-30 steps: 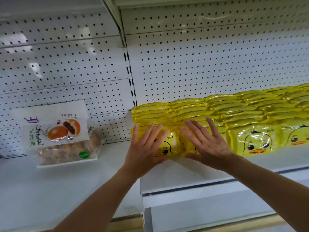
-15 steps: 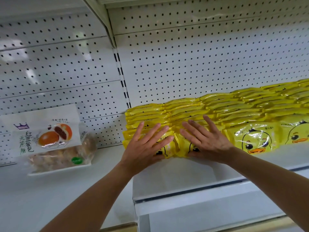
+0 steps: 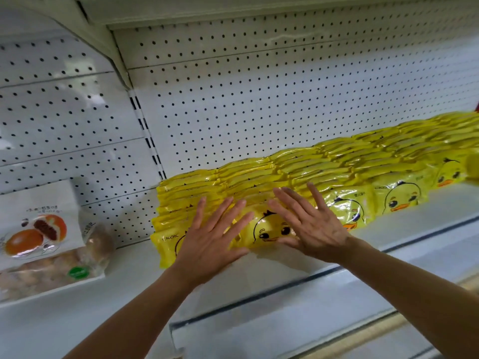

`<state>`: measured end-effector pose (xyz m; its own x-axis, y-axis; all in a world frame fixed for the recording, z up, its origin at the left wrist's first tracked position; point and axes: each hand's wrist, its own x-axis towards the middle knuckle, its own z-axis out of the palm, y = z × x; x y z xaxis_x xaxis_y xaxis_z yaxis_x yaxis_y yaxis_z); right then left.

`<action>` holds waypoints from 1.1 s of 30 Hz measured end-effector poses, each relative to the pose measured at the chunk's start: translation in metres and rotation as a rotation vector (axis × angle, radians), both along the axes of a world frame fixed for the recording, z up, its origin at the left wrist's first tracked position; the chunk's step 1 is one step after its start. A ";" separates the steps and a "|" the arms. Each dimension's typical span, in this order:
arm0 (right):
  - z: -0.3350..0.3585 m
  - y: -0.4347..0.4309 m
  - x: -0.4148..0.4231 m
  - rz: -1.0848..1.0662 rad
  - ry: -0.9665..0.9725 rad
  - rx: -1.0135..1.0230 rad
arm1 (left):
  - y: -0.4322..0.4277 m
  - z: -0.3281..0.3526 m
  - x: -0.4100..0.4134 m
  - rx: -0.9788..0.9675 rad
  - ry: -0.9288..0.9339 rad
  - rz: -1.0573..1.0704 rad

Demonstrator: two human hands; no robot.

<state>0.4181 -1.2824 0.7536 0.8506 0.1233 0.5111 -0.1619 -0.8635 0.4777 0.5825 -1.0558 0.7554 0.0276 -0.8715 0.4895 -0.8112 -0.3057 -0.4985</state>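
Observation:
Several rows of yellow duck-print snack packets [image 3: 269, 229] stand packed front to back along a white shelf [image 3: 388, 229]. My left hand [image 3: 210, 239] lies flat with spread fingers against the front packet of the leftmost row. My right hand [image 3: 311, 226], fingers straight and spread, presses on the front of the neighbouring rows. Between the two hands the duck face of one front packet shows. Neither hand grips anything.
A clear bag of red-bean buns [image 3: 49, 244] with a white label stands on the adjoining shelf at left. White pegboard back panels [image 3: 259, 99] rise behind. More yellow packets [image 3: 399, 198] run off to the right. The shelf's front lip [image 3: 285, 286] lies below my wrists.
The view has shifted, so the packets sit lower and further right in frame. My hands have parted slightly and uncovered the duck face between them; both stay flat on the packet fronts.

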 end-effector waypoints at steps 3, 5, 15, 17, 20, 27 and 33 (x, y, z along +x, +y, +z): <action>0.003 -0.039 -0.044 -0.063 0.019 0.010 | -0.040 0.001 -0.034 -0.008 0.044 -0.052; 0.006 -0.067 -0.073 -0.120 0.016 0.040 | -0.072 -0.001 -0.058 -0.008 0.068 -0.102; 0.003 -0.202 -0.156 -0.263 0.038 0.050 | -0.201 -0.008 -0.124 0.113 -0.065 -0.289; 0.005 -0.221 -0.153 -0.195 0.049 -0.034 | -0.212 -0.007 -0.121 0.143 -0.134 -0.300; 0.004 -0.241 -0.140 -0.074 0.049 -0.170 | -0.222 -0.011 -0.114 0.198 -0.196 -0.257; 0.006 -0.264 -0.111 0.120 0.134 -0.325 | -0.227 -0.011 -0.107 0.249 -0.314 -0.245; -0.002 -0.273 -0.095 0.184 0.083 -0.326 | -0.230 -0.017 -0.101 0.196 -0.316 -0.244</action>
